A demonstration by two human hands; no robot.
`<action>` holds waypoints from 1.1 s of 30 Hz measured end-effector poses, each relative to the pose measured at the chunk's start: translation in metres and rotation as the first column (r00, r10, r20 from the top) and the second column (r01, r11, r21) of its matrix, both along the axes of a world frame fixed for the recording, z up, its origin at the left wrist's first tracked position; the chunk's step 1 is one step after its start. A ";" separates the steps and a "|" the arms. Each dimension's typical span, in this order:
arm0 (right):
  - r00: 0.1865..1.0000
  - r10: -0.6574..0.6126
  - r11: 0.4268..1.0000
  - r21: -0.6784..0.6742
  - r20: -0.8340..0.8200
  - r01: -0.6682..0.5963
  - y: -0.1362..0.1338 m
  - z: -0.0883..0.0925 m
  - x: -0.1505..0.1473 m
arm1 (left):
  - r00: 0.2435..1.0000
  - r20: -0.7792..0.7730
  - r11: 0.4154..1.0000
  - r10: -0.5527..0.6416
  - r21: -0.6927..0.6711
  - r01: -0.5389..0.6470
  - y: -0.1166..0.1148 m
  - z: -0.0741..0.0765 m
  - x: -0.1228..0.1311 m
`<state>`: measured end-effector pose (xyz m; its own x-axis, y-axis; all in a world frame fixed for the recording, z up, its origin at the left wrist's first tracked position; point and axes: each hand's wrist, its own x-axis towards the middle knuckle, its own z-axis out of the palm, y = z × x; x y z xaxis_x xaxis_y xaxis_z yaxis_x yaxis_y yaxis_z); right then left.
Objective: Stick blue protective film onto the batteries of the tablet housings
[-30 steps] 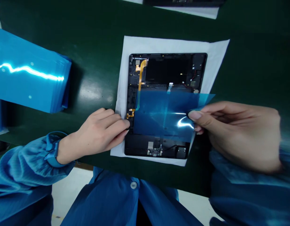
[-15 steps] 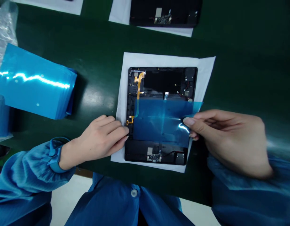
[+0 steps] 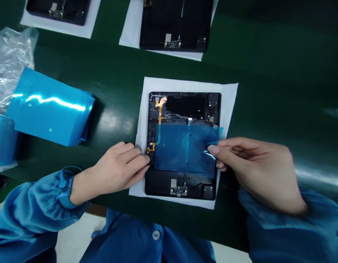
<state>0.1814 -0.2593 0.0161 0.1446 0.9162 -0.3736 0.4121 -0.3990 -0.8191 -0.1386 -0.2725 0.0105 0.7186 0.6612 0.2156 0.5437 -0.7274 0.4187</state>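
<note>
An opened tablet lies on a white sheet, its inside up, showing a small circuit board and an orange flex cable. My right hand pinches the right edge of a see-through blue film between thumb and fingers. That film covers the tablet's middle; its upper right corner sticks out slightly past the frame. Whether the film touches the parts beneath, I cannot tell. My left hand is closed at the tablet's left edge, fingertips against the frame and partly hidden.
To the left a stack of blue films lies on the green table, with a clear plastic bag behind it. More blue sheets are at the far left. Two other opened tablets rest on white sheets at the back.
The camera view has shifted, showing more of the back tablets. My right hand has brought the film slightly left over the tablet. My left hand stays at the tablet's left edge.
</note>
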 end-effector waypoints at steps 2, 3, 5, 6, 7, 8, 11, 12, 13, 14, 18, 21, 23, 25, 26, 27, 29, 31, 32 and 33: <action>1.000 -0.003 1.000 -0.010 -0.002 0.003 0.000 0.000 0.000 | 1.000 -0.003 1.000 0.001 0.001 -0.001 0.000 0.000 0.000; 1.000 -0.004 1.000 -0.015 -0.002 0.004 0.000 0.000 0.000 | 1.000 -0.003 1.000 0.003 0.003 -0.003 0.000 0.000 0.000; 1.000 -0.009 1.000 -0.023 -0.003 0.009 0.000 0.000 0.000 | 1.000 -0.004 1.000 0.006 0.004 -0.006 0.000 -0.001 0.000; 1.000 -0.012 1.000 -0.025 -0.003 0.012 0.000 0.000 -0.001 | 1.000 -0.003 1.000 0.008 0.006 -0.008 0.000 -0.001 0.000; 1.000 -0.013 1.000 -0.028 -0.002 0.013 0.000 0.000 -0.001 | 1.000 -0.002 1.000 0.009 0.008 -0.009 0.000 -0.001 0.000; 1.000 -0.013 0.999 -0.030 -0.001 0.013 0.000 0.000 -0.001 | 1.000 0.000 1.000 0.010 0.010 -0.010 0.000 -0.001 0.000; 1.000 -0.010 1.000 -0.027 0.005 0.010 0.001 0.001 -0.001 | 1.000 0.007 1.000 0.014 0.016 -0.014 0.000 -0.001 0.000; 1.000 -0.007 1.000 -0.025 0.007 0.007 0.001 0.002 -0.001 | 1.000 0.004 1.000 0.013 0.012 -0.013 0.000 0.000 0.000; 1.000 -0.004 1.000 -0.022 0.007 0.004 0.002 0.002 -0.001 | 1.000 -0.004 1.000 0.012 0.005 -0.012 0.000 0.000 0.000; 1.000 0.001 1.000 -0.021 0.006 0.000 0.002 0.003 -0.002 | 1.000 -0.011 1.000 0.010 -0.003 -0.010 0.001 0.001 0.000; 1.000 0.016 1.000 -0.007 -0.018 -0.017 0.003 0.003 -0.002 | 1.000 -0.012 1.000 0.010 -0.018 -0.010 0.002 0.002 0.001; 0.998 0.047 0.999 0.019 -0.034 -0.046 0.002 -0.001 -0.001 | 1.000 -0.004 1.000 0.011 -0.019 -0.011 0.001 0.002 0.000; 0.997 0.063 0.997 0.037 -0.041 -0.061 0.001 -0.003 0.000 | 1.000 0.013 0.999 0.026 -0.027 -0.025 0.000 0.004 -0.002; 0.996 0.070 0.996 0.051 -0.054 -0.067 0.000 -0.005 0.000 | 0.996 0.024 0.996 0.085 0.009 -0.085 0.000 0.008 -0.003; 0.995 0.071 0.996 0.057 -0.068 -0.067 0.000 -0.005 -0.001 | 0.994 0.013 0.992 0.111 0.055 -0.111 0.000 0.010 -0.003; 0.994 0.069 0.996 0.061 -0.086 -0.064 0.000 -0.005 -0.002 | 0.992 -0.012 0.986 0.123 0.113 -0.121 0.002 0.013 -0.002; 0.989 0.054 0.996 0.080 -0.135 -0.043 0.000 -0.006 -0.004 | 0.992 -0.091 0.974 0.085 0.218 -0.064 0.010 0.016 0.006; 0.982 0.009 0.992 0.128 -0.188 0.015 0.002 -0.009 -0.006 | 0.985 -0.172 0.965 -0.023 0.253 0.067 0.021 0.016 0.020; 0.976 -0.021 0.986 0.159 -0.215 0.056 0.004 -0.011 -0.006 | 0.975 -0.209 0.959 -0.071 0.254 0.124 0.027 0.014 0.029; 0.969 -0.049 0.978 0.185 -0.242 0.095 0.005 -0.014 -0.006 | 0.963 -0.248 0.952 -0.108 0.253 0.172 0.033 0.012 0.039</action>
